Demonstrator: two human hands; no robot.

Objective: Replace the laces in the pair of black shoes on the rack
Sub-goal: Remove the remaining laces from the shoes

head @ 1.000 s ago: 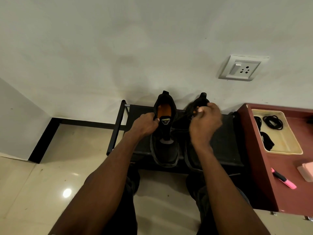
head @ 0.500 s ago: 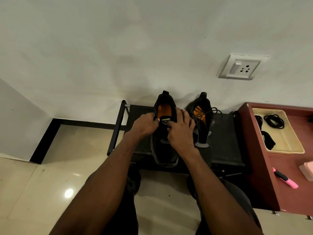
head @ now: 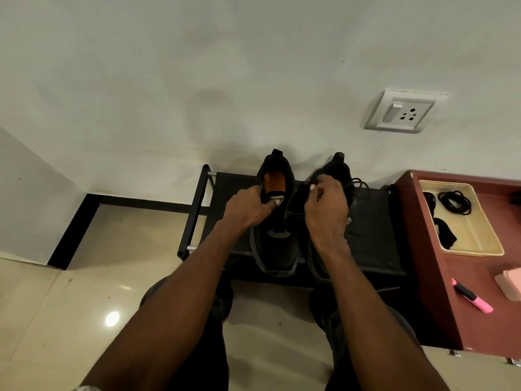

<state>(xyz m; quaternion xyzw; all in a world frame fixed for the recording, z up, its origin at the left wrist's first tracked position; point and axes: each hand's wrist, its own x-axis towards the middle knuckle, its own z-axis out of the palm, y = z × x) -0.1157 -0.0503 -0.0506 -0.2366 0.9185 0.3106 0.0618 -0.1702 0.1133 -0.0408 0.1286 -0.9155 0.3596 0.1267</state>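
Two black shoes, a left shoe (head: pixel 275 238) and a right shoe (head: pixel 337 170), are set side by side on the black rack (head: pixel 372 235), long axes running away from the person, heels to the wall and toes towards the person. The left shoe's collar is gripped by the curled fingers of the left hand (head: pixel 248 208), while a black lace (head: pixel 355 185) is pinched over the right shoe by the right hand (head: pixel 327 210). On the red desk (head: pixel 479 320) one cream tray (head: pixel 476 244) with two dark lace bundles and one pink marker (head: pixel 472 296) are seen.
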